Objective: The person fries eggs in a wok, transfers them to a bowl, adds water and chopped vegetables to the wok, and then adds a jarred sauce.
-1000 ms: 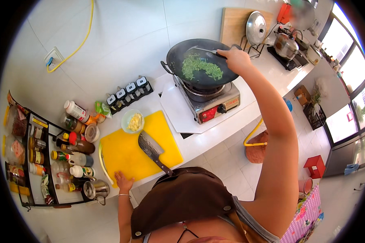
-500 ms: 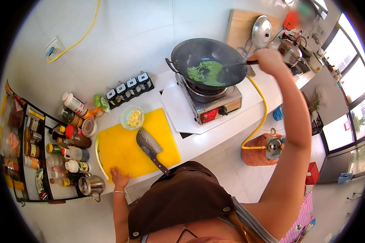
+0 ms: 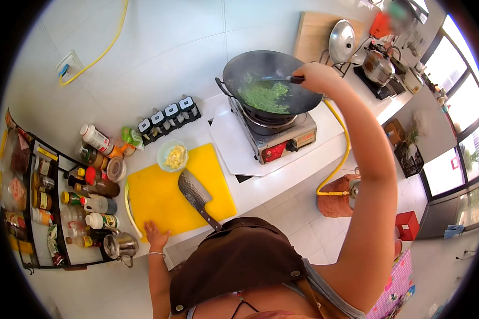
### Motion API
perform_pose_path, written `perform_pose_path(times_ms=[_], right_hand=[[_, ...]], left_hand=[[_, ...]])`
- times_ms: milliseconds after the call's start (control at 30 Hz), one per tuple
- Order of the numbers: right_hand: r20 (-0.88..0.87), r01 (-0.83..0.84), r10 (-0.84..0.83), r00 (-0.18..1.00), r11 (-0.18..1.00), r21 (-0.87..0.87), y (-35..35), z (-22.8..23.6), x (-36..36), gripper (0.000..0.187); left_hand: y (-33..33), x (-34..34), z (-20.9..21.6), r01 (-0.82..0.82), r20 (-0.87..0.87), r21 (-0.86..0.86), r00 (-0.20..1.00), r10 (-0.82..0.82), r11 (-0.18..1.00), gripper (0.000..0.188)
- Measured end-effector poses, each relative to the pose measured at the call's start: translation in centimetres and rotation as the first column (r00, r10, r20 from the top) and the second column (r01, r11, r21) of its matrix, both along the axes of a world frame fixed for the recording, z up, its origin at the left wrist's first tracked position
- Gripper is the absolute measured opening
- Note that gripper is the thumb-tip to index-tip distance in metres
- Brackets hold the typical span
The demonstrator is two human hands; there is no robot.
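"While you're noting the stove's (image 3: 303, 139) red label (image 3: 274, 153), where are the chopped greens (image 3: 265, 98)?"

"In the wok (image 3: 238, 66), beside the spatula (image 3: 275, 79). The right hand (image 3: 319, 78) has its fingers curled round the black handle (image 3: 297, 80); the left hand (image 3: 157, 235) lies with fingers spread at the yellow board's (image 3: 151, 196) near edge."

"What's changed?"

"The right hand, beyond the wok's rim half a second ago, has come left."

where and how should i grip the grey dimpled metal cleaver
Probably by its dark riveted handle, coming from the person's own side: the cleaver lies flat on the yellow rectangular cutting board, handle angled toward the brown apron and past the board's near edge, blade pointing away.
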State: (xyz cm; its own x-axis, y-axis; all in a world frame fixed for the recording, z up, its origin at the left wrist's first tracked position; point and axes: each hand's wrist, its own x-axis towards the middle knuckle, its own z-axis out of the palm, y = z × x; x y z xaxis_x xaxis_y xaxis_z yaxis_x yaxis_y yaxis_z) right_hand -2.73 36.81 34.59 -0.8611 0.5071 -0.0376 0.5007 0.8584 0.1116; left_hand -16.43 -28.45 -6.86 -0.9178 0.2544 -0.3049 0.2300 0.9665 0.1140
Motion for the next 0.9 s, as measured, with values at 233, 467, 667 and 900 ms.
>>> perform_pose_path(times_ms=[233,467,667,900], right_hand=[[-0.020,-0.144,0.147,0.989,0.985,0.099,-3.6,8.4,7.3,0.020],[-0.043,0.099,-0.093,0.995,0.981,0.166,1.4,0.8,1.0,0.033],[-0.110,0.139,-0.136,0.985,0.990,0.028,3.3,-3.3,-0.7,0.037],[0.008,-0.019,0.018,1.000,0.987,0.160,-2.5,6.4,7.3,0.035]], left_hand=[[0.1,0.5,0.0,-0.045,0.015,-0.006,0.999,0.045,0.999,0.109],[0.5,-0.5,-0.2,-0.033,0.013,-0.006,0.999,0.033,0.999,0.110],[0.4,-0.4,0.1,-0.028,0.026,-0.022,0.999,0.029,0.999,0.110],[0.2,0.3,0.0,-0.028,0.023,0.003,0.999,0.028,1.000,0.110]])
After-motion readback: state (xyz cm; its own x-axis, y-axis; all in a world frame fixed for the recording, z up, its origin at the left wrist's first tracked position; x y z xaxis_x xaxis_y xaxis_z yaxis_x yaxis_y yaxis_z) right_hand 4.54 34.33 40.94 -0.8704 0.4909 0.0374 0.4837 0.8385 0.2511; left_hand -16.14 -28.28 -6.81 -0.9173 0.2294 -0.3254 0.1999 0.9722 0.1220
